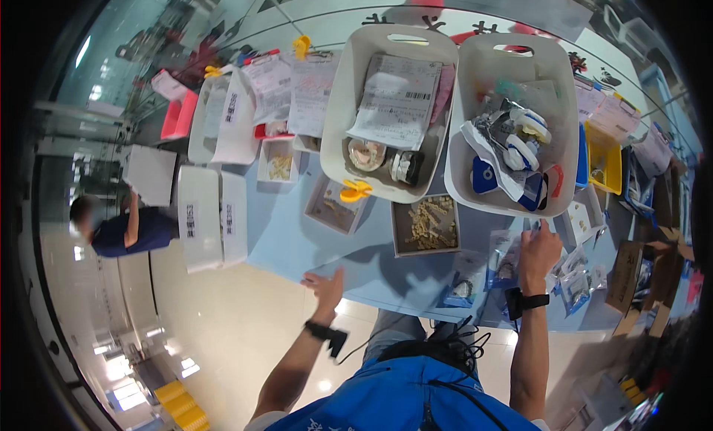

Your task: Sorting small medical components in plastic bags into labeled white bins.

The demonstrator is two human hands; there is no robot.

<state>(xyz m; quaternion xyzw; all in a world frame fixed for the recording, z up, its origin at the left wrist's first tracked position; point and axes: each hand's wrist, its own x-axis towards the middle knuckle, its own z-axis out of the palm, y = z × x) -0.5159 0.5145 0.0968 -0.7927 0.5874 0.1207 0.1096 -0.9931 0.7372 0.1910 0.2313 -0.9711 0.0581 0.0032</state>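
Over the near left edge of the blue table, my left hand [325, 288] is raised with its fingers apart and nothing in it. My right hand [540, 254] is at the near side of the right white bin [454, 163], its fingers stretched toward the bin's wall; whether they touch it is unclear. Dental models [521, 154], silver packaging and blue pieces fill that bin. Beside it, the left white bin [332, 126] holds printed forms [397, 96] and two dental models, with a yellow clip [356, 191] on its near rim. Clear plastic bags [503, 258] lie next to my right hand.
A tray of tan pieces [425, 223] and another shallow tray [334, 206] sit before the bins. More white bins [200, 219] stand at the left, where a person in dark clothing [134, 230] is near. At right are a yellow bin [605, 156] and an open cardboard box [625, 275].
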